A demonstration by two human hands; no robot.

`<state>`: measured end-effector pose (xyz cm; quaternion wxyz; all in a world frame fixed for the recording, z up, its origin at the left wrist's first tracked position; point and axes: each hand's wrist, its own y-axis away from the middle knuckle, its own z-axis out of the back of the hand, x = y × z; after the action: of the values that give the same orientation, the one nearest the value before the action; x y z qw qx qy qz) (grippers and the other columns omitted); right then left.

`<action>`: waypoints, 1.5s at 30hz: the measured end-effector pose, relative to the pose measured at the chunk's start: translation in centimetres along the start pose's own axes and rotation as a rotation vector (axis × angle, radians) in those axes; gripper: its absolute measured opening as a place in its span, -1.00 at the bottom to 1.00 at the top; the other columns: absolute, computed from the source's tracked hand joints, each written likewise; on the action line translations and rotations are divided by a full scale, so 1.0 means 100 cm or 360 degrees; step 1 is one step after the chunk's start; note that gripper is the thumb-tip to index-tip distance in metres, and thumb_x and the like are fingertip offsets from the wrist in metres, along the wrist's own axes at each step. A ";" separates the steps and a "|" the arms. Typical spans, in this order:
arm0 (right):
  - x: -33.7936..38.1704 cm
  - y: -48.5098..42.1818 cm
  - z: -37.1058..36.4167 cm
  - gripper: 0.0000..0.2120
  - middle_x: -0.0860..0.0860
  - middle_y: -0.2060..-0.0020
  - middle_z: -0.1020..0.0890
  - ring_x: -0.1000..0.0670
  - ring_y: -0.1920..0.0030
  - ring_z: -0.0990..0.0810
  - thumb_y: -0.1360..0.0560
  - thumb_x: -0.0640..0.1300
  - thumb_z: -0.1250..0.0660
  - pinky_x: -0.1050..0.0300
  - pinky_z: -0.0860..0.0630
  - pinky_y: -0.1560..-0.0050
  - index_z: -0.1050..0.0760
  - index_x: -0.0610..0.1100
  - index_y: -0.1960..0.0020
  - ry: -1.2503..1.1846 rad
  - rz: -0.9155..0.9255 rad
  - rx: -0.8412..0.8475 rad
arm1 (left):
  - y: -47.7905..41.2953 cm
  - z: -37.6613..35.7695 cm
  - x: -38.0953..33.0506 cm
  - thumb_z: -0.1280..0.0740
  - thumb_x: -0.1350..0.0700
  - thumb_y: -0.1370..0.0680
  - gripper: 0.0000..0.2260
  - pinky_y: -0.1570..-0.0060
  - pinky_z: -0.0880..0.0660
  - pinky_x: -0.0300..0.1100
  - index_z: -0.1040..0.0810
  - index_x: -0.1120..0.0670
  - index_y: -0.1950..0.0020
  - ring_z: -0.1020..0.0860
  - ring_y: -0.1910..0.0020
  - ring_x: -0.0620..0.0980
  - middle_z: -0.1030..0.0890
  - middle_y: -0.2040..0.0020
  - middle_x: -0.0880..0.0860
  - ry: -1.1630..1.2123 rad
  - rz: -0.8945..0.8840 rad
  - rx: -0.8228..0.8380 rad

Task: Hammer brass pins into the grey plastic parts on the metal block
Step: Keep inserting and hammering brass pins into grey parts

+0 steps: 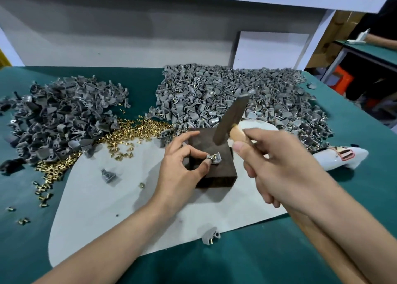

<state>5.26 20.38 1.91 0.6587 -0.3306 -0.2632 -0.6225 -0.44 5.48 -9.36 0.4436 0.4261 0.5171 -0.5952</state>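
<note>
Head camera looks forward and down, close over the table [279, 251]

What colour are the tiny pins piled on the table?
Shiny golden yellow, like brass; the brass pins show best in the head view.

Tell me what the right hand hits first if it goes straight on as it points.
The right hand, gripping the hammer, would probably meet the metal block first, beside the grey part the left hand pinches; depth is unclear.

Green table [322, 262], lots of little parts
A pale sheet [96, 208] lies by the near edge. One grey heap [60, 120] sits at the left edge, a bigger heap [214, 90] by the far edge, brass pins [133, 131] between them.
</note>
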 end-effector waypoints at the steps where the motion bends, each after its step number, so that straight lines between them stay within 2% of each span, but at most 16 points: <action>1: 0.002 0.000 0.001 -0.71 -0.11 0.52 -0.45 -0.04 0.71 -0.39 -0.55 -0.06 -0.20 0.24 -0.28 0.69 -0.33 -0.12 0.31 -0.0018 0.0061 -0.0049 | 0.000 0.000 0.001 -0.48 0.29 -0.42 -0.84 -0.36 -0.35 0.07 -0.63 0.04 0.26 -0.40 -0.35 -0.09 -0.50 -0.21 -0.28 0.0031 0.0021 -0.0010; 4: 0.000 -0.002 -0.006 -0.70 -0.04 0.51 -0.42 0.04 0.70 -0.37 -0.59 -0.09 -0.19 0.25 -0.26 0.70 -0.31 -0.10 0.31 0.0156 0.0016 -0.0011 | -0.001 0.000 0.002 -0.49 0.27 -0.41 -0.87 -0.35 -0.35 0.08 -0.65 0.06 0.25 -0.41 -0.34 -0.08 -0.51 -0.21 -0.23 -0.0012 -0.0014 -0.0032; 7: -0.004 -0.001 -0.006 -0.71 -0.06 0.46 -0.41 -0.07 0.66 -0.39 -0.60 -0.06 -0.17 0.20 -0.33 0.68 -0.34 -0.08 0.29 0.0186 -0.0135 0.0094 | 0.001 0.002 0.000 -0.50 0.24 -0.40 -0.89 -0.33 -0.38 0.06 -0.66 0.05 0.25 -0.40 -0.33 -0.07 -0.51 -0.19 -0.24 -0.0010 -0.0039 -0.0027; 11: 0.000 -0.003 -0.002 -0.71 0.01 0.53 -0.39 0.09 0.73 -0.32 -0.58 -0.05 -0.18 0.28 -0.24 0.71 -0.35 -0.08 0.30 0.0221 -0.0012 0.0028 | 0.000 0.003 0.001 -0.49 0.26 -0.41 -0.89 -0.34 -0.36 0.08 -0.66 0.06 0.25 -0.39 -0.35 -0.06 -0.50 -0.19 -0.27 0.0027 0.0019 -0.0032; 13: -0.002 -0.001 -0.006 -0.73 0.03 0.52 -0.36 0.10 0.71 -0.34 -0.60 -0.07 -0.18 0.33 -0.21 0.70 -0.35 -0.11 0.26 0.0359 -0.0052 0.0148 | 0.001 0.003 0.001 -0.50 0.24 -0.40 -0.87 -0.34 -0.35 0.08 -0.67 0.02 0.26 -0.40 -0.34 -0.06 -0.50 -0.20 -0.25 0.0002 -0.0013 -0.0038; 16: 0.000 -0.001 -0.006 -0.69 0.06 0.55 -0.34 0.08 0.69 -0.34 -0.59 -0.06 -0.19 0.33 -0.19 0.71 -0.32 -0.08 0.33 0.0323 0.0028 0.0045 | 0.000 0.004 0.000 -0.50 0.26 -0.40 -0.87 -0.32 -0.39 0.06 -0.67 0.04 0.26 -0.39 -0.35 -0.09 -0.50 -0.18 -0.29 0.0060 0.0020 -0.0033; 18: 0.000 -0.003 -0.007 -0.75 0.06 0.56 -0.35 0.09 0.67 -0.38 -0.59 -0.08 -0.20 0.34 -0.21 0.71 -0.38 -0.11 0.26 0.0349 0.0026 0.0065 | -0.001 0.004 -0.001 -0.52 0.18 -0.39 -0.90 -0.33 -0.37 0.07 -0.67 0.00 0.27 -0.38 -0.35 -0.11 -0.51 -0.17 -0.30 -0.0017 0.0019 -0.0045; 21: -0.004 -0.005 -0.008 -0.79 -0.02 0.52 -0.38 0.05 0.73 -0.32 -0.60 -0.08 -0.18 0.26 -0.28 0.70 -0.42 -0.15 0.16 0.0298 -0.0097 0.0152 | 0.001 0.004 -0.002 -0.49 0.04 -0.34 -0.96 -0.35 -0.34 0.07 -0.67 -0.03 0.27 -0.38 -0.33 -0.11 -0.50 -0.17 -0.30 -0.0059 -0.0027 -0.0056; 24: -0.003 -0.005 -0.008 -0.74 0.04 0.54 -0.36 0.07 0.72 -0.29 -0.60 -0.06 -0.19 0.30 -0.21 0.71 -0.39 -0.15 0.23 0.0283 0.0005 0.0035 | 0.000 0.004 -0.002 -0.52 0.18 -0.38 -0.91 -0.35 -0.34 0.03 -0.67 0.01 0.26 -0.38 -0.33 -0.15 -0.50 -0.16 -0.33 -0.0041 0.0013 -0.0056; 27: -0.003 -0.003 -0.010 -0.80 0.04 0.55 -0.34 0.10 0.72 -0.33 -0.59 -0.09 -0.19 0.32 -0.21 0.71 -0.43 -0.14 0.17 0.0379 -0.0044 0.0160 | 0.000 0.004 -0.002 -0.52 0.16 -0.39 -0.91 -0.37 -0.30 0.03 -0.68 -0.03 0.26 -0.37 -0.33 -0.15 -0.49 -0.17 -0.33 -0.0115 0.0010 -0.0053; 30: -0.001 -0.005 -0.008 -0.76 0.05 0.54 -0.36 0.11 0.64 -0.40 -0.58 -0.08 -0.20 0.33 -0.21 0.70 -0.40 -0.15 0.22 0.0401 0.0027 0.0054 | -0.001 0.006 -0.002 -0.52 0.19 -0.39 -0.89 -0.38 -0.29 0.02 -0.68 -0.01 0.26 -0.37 -0.32 -0.18 -0.49 -0.18 -0.32 -0.0104 0.0015 -0.0056; 32: 0.000 -0.004 -0.009 -0.80 0.06 0.52 -0.36 0.18 0.61 -0.42 -0.59 -0.08 -0.20 0.33 -0.26 0.68 -0.45 -0.16 0.15 0.0439 -0.0015 0.0135 | -0.001 0.006 -0.002 -0.52 0.18 -0.40 -0.88 -0.38 -0.28 0.00 -0.68 -0.03 0.25 -0.36 -0.33 -0.16 -0.49 -0.19 -0.31 -0.0140 -0.0003 -0.0057; 34: 0.000 -0.001 -0.010 -0.80 0.06 0.55 -0.35 0.13 0.68 -0.39 -0.59 -0.08 -0.20 0.35 -0.19 0.71 -0.46 -0.16 0.14 0.0399 -0.0040 0.0170 | 0.000 0.006 -0.003 -0.52 0.17 -0.39 -0.88 -0.37 -0.26 -0.04 -0.68 -0.05 0.26 -0.36 -0.33 -0.16 -0.49 -0.18 -0.32 -0.0146 -0.0013 -0.0064; 38: 0.001 -0.005 -0.008 -0.76 0.02 0.57 -0.36 0.06 0.72 -0.32 -0.59 -0.06 -0.18 0.26 -0.23 0.72 -0.40 -0.16 0.19 0.0392 -0.0033 0.0107 | -0.001 0.005 -0.003 -0.52 0.16 -0.39 -0.89 -0.37 -0.25 -0.06 -0.68 -0.06 0.26 -0.35 -0.33 -0.15 -0.49 -0.20 -0.28 -0.0172 0.0012 -0.0080; 42: 0.001 -0.003 -0.008 -0.74 -0.02 0.53 -0.38 0.05 0.74 -0.28 -0.58 -0.06 -0.19 0.29 -0.24 0.71 -0.38 -0.14 0.25 0.0312 -0.0046 0.0100 | 0.000 0.006 -0.003 -0.52 0.16 -0.40 -0.89 -0.38 -0.25 -0.04 -0.68 -0.05 0.25 -0.34 -0.34 -0.16 -0.50 -0.20 -0.29 -0.0133 0.0015 -0.0065; 45: 0.002 -0.003 -0.011 -0.79 0.03 0.55 -0.36 0.08 0.73 -0.33 -0.59 -0.07 -0.19 0.31 -0.23 0.71 -0.44 -0.15 0.16 0.0377 -0.0073 0.0177 | 0.000 0.006 -0.002 -0.52 0.15 -0.39 -0.90 -0.37 -0.24 -0.06 -0.68 -0.05 0.24 -0.33 -0.35 -0.14 -0.50 -0.22 -0.25 -0.0158 0.0019 -0.0071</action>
<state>4.94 19.42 1.45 0.6881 -0.2117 -0.2252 -0.6566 -0.39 4.85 -9.07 0.4817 0.3890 0.5050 -0.6013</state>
